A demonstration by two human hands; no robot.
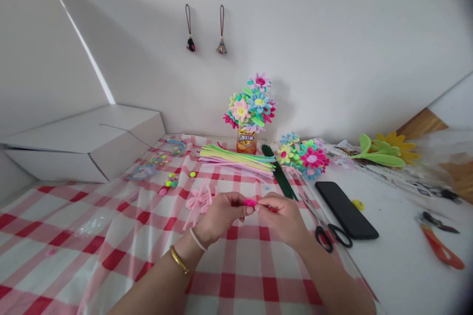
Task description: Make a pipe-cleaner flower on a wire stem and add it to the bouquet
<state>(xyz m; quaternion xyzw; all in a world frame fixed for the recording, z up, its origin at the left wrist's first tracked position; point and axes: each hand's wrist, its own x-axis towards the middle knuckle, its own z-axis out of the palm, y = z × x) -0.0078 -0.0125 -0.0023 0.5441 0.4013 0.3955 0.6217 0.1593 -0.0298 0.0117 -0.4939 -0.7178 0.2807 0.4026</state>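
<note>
Between both hands is a small hot-pink pipe cleaner piece [250, 202], bent into a tight bunch. My left hand [226, 212] pinches it from the left with thumb and forefinger. From the right, the fingertips of my right hand [281, 216] close on its other end, and a bit of the same pink shows under those fingers. Its exact shape is partly hidden by the fingers. Just left of my left hand, pale pink pipe cleaner loops [199, 201] lie on the checked cloth [227, 283]. Behind the hands rests a bundle of pastel pipe cleaners [236, 158].
A can [246, 141] of fuzzy flowers stands by the wall, with more flowers [313, 157] at its right. Green stems [283, 177], black-handled scissors [324, 236] and a phone [346, 209] lie right. Pom-poms [171, 180] and a white box [84, 140] are left.
</note>
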